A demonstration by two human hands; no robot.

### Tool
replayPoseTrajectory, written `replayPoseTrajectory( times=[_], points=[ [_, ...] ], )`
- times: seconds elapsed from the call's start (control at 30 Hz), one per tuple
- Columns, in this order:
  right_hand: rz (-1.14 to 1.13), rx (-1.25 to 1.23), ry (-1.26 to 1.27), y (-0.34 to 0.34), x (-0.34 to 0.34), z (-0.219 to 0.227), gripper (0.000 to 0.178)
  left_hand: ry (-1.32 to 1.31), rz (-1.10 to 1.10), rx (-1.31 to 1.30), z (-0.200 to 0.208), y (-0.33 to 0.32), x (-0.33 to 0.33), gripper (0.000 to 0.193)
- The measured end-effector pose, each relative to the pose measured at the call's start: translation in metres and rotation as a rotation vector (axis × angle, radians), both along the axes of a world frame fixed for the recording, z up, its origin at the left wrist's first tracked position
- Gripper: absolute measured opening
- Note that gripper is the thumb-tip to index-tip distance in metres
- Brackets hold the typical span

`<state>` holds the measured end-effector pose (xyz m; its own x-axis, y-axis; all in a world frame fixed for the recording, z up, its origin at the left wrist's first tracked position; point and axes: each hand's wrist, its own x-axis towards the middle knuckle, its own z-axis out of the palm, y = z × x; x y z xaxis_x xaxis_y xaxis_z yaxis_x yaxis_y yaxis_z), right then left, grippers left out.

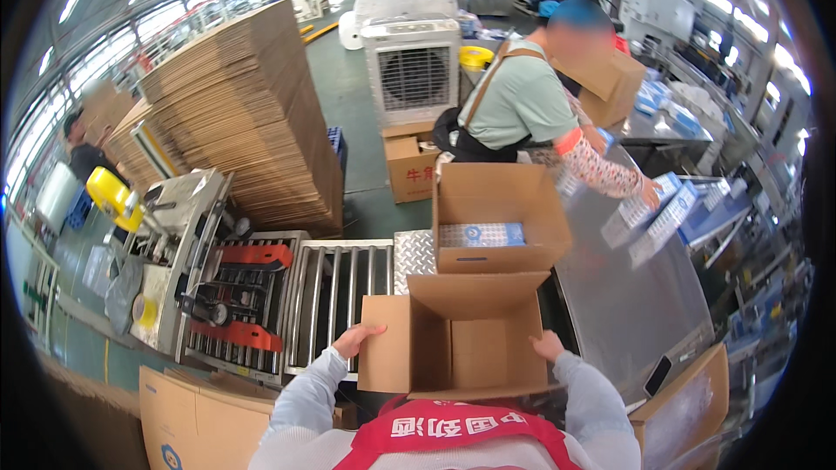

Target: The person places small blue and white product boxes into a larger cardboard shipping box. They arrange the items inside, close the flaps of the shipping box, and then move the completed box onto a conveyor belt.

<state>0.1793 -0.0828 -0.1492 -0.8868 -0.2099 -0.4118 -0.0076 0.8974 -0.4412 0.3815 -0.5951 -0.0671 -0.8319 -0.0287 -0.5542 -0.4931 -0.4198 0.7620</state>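
Note:
An open cardboard box (493,352) stands right in front of me, nothing visible inside it. My left hand (354,341) grips the outer edge of its left flap, which is folded outward, with the thumb on top. At the box's right side, my right hand (548,346) is closed on the edge, its fingertips partly hidden behind the cardboard. Just beyond stands a second open carton (501,196), holding a blue-and-white package (483,235).
A roller conveyor (340,278) with a red-guided machine (248,296) lies left, below a tall stack of flat cardboard (239,104). On the right is a metal table (631,296), where a co-worker (522,96) handles blue-and-white packages. A phone (658,376) rests near its corner.

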Motion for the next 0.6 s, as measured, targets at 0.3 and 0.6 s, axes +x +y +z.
replayPoseTrajectory(
  times=[0.3, 0.6],
  points=[
    [0.371, 0.331, 0.008, 0.056, -0.107, 0.075, 0.055, 0.235, 0.226, -0.034, -0.004, 0.11, -0.052, 0.035],
    [0.452, 0.201, -0.3, 0.073, -0.128, 0.056, 0.05, 0.002, 0.206, -0.032, 0.029, 0.144, -0.064, 0.04]
  ],
)
